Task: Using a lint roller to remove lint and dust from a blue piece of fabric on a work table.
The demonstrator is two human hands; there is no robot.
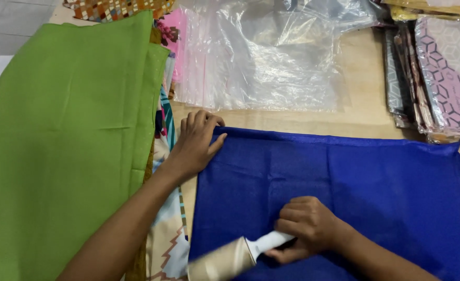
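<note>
Below and left of the right hand [307, 228], the lint roller [229, 258] is smeared by motion blur, its lower end cut off by the bottom edge, and its white handle vanishes inside the closed fingers. The blue cloth [355, 182] runs out of frame right of that hand. Left of the left hand [196, 141], the green cloth [63, 151] hides most of the patterned fabrics [167, 229] beneath.

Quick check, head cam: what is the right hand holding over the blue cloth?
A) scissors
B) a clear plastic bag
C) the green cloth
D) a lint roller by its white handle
D: the right hand is closed around the white handle of a lint roller, its beige roll lying on the blue cloth, while the left hand presses down that cloth's top left corner.
</note>
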